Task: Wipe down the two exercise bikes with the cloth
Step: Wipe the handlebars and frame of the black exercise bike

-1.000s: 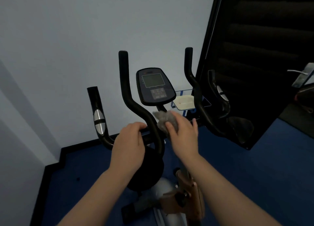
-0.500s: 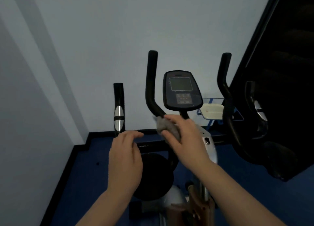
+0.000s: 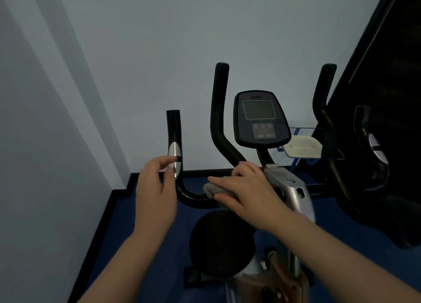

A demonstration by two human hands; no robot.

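An exercise bike with black handlebars (image 3: pixel 218 111) and a dark console (image 3: pixel 260 120) stands before me against a pale wall. My right hand (image 3: pixel 248 193) presses a grey cloth (image 3: pixel 213 189) onto the low handlebar crossbar, just left of the silver stem (image 3: pixel 289 189). My left hand (image 3: pixel 155 195) hovers by the left grip, fingers loosely bent and fingertips close to its silver sensor pad (image 3: pixel 174 159). The right handlebar (image 3: pixel 323 102) rises at the right, unattended.
A white tray (image 3: pixel 301 148) sits on a blue stand behind the console. A dark panel (image 3: pixel 387 97) fills the right side. The black flywheel cover (image 3: pixel 222 241) lies below my hands. Blue floor (image 3: pixel 127 234) with black skirting meets the wall on the left.
My right hand has slid the cloth down and left along the crossbar. My left hand has come off the bar and moved up toward the left grip. My view has shifted left.
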